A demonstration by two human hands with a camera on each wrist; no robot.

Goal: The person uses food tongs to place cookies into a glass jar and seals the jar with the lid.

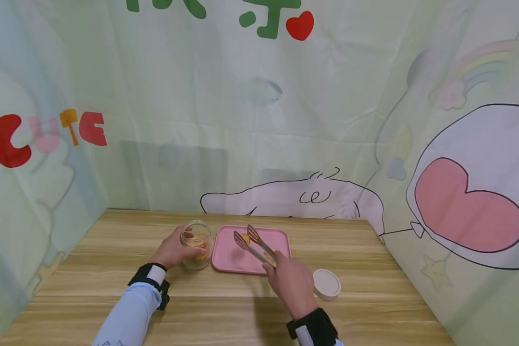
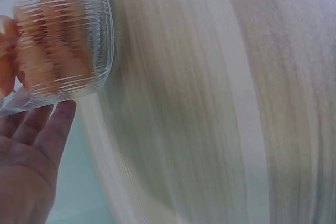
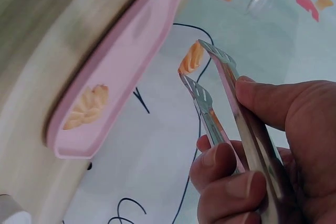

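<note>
My left hand (image 1: 175, 248) grips a clear glass jar (image 1: 196, 262) from its left side; orange-brown cookies (image 2: 58, 51) fill part of it. In my right hand (image 1: 291, 283) is a pair of metal tongs (image 3: 236, 108), thumb on one arm and fingers curled round the other. The tong tips pinch one swirled cookie (image 3: 191, 57) above the pink tray (image 1: 231, 262). Another ridged cookie (image 3: 88, 107) lies on the tray, near one end in the right wrist view. The jar stands just left of the tray, its mouth uncovered.
A round white lid (image 1: 327, 284) lies on the wooden table (image 1: 216, 312), to the right of my right hand. Printed cloth (image 1: 225, 110) hangs behind the table and along both sides.
</note>
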